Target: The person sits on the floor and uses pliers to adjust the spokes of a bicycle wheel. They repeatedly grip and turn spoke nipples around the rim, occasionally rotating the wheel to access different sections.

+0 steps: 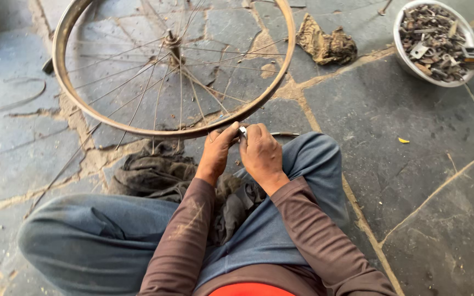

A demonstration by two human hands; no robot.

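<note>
A rusty bicycle wheel rim [61,38] with thin spokes and a hub [172,43] lies on the stone floor in front of me. Both my hands meet at its near edge. My left hand [217,151] pinches the rim where a spoke ends. My right hand [260,153] is closed around a small metal tool [243,131] held against the same spot. A thin curved metal piece [285,134] sticks out to the right of my right hand.
A dark dirty cloth [152,170] lies over my lap and the floor. A crumpled brown rag [326,45] sits beyond the rim. A white bowl [405,57] full of metal parts stands at the far right. My knees spread left and right.
</note>
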